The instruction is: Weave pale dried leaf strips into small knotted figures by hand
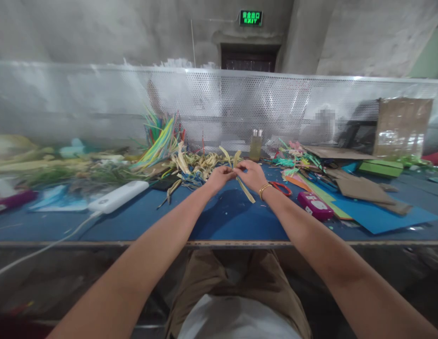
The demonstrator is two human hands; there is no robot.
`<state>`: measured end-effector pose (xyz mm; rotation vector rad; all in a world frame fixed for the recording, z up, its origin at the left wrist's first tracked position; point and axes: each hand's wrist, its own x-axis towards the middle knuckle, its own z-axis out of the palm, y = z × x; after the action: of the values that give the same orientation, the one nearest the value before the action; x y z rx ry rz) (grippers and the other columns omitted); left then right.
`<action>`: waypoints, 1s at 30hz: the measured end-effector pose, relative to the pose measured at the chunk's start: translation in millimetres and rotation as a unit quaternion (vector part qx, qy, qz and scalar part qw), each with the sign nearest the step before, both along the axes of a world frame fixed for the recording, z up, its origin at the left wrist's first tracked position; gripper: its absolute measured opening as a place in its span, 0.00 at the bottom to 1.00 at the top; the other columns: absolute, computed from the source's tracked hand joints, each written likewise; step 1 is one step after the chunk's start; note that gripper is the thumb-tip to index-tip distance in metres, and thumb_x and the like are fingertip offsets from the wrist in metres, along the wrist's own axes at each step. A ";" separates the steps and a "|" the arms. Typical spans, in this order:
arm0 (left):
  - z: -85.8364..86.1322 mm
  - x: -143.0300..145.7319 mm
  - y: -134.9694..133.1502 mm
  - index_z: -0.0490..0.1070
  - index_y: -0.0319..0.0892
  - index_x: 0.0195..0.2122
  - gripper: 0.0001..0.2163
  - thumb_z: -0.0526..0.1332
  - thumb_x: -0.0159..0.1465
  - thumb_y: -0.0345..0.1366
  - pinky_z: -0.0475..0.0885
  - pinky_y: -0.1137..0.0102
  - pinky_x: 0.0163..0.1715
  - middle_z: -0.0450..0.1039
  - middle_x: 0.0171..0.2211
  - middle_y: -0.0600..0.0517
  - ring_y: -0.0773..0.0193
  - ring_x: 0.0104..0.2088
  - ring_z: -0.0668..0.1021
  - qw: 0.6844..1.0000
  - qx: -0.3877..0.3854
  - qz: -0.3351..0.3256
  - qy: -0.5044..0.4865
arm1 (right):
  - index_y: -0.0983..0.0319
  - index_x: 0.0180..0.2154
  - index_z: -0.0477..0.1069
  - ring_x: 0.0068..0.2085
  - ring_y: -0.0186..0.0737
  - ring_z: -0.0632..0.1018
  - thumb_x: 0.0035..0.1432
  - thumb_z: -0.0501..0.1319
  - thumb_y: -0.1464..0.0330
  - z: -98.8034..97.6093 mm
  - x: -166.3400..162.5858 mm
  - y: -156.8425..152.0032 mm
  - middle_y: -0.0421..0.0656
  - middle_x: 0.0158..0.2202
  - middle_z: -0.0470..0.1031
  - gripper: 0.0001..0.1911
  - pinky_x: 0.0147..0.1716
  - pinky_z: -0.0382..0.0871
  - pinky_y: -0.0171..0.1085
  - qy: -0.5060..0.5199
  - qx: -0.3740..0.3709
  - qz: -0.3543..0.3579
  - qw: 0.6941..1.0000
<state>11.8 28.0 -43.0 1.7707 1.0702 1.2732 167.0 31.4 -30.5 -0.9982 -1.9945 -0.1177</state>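
Strips of pale yellow dried husk (246, 190) are pinched between my two hands above the blue table (222, 221). One end hangs down toward me, and other ends stick up past the fingers. My left hand (222, 176) has its fingertips closed on the strips. Right beside it, my right hand (252, 174), with a gold bracelet at the wrist, pinches them too. The fingertips meet, so the exact grip is hidden. Just beyond my left hand lies a heap of dried husks (201, 165). Red-handled scissors (280, 188) rest by my right wrist.
A white power strip (118, 197) with a cord lies left. Colourful stems (158, 141) stand behind it. To the right are a purple box (315, 205), blue paper (377, 214) and cardboard pieces (363, 186). A bottle (255, 145) stands before the perforated metal screen (289, 108).
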 end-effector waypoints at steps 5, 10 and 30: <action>2.6 3.0 -6.0 0.72 0.37 0.23 0.06 0.64 0.51 0.35 0.60 0.73 0.25 0.68 0.19 0.56 0.71 0.21 0.65 1.000 0.011 -0.001 0.013 | 0.61 0.30 0.75 0.34 0.37 0.72 0.56 0.60 0.64 3.7 -0.3 -2.4 0.42 0.30 0.74 0.09 0.35 0.61 0.35 -0.018 -0.021 0.011 1.000; -0.3 3.4 -1.8 0.71 0.38 0.22 0.04 0.62 0.50 0.33 0.63 0.73 0.28 0.70 0.21 0.55 0.69 0.24 0.69 1.000 0.008 -0.011 0.003 | 0.61 0.31 0.76 0.34 0.37 0.72 0.56 0.60 0.63 4.3 0.9 -2.3 0.42 0.31 0.75 0.10 0.35 0.61 0.35 -0.035 -0.032 0.009 0.999; -8.2 -6.1 13.5 0.69 0.38 0.21 0.12 0.67 0.46 0.42 0.53 0.74 0.20 0.59 0.16 0.59 0.73 0.19 0.60 0.997 -0.015 -0.059 0.047 | 0.62 0.29 0.74 0.34 0.35 0.72 0.53 0.59 0.71 7.7 6.5 0.9 0.40 0.30 0.74 0.04 0.36 0.63 0.33 -0.068 -0.073 0.085 0.991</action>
<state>5.7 41.5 -51.1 1.8587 1.0149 1.1069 173.5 32.3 -22.8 -0.9268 -2.2304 0.0553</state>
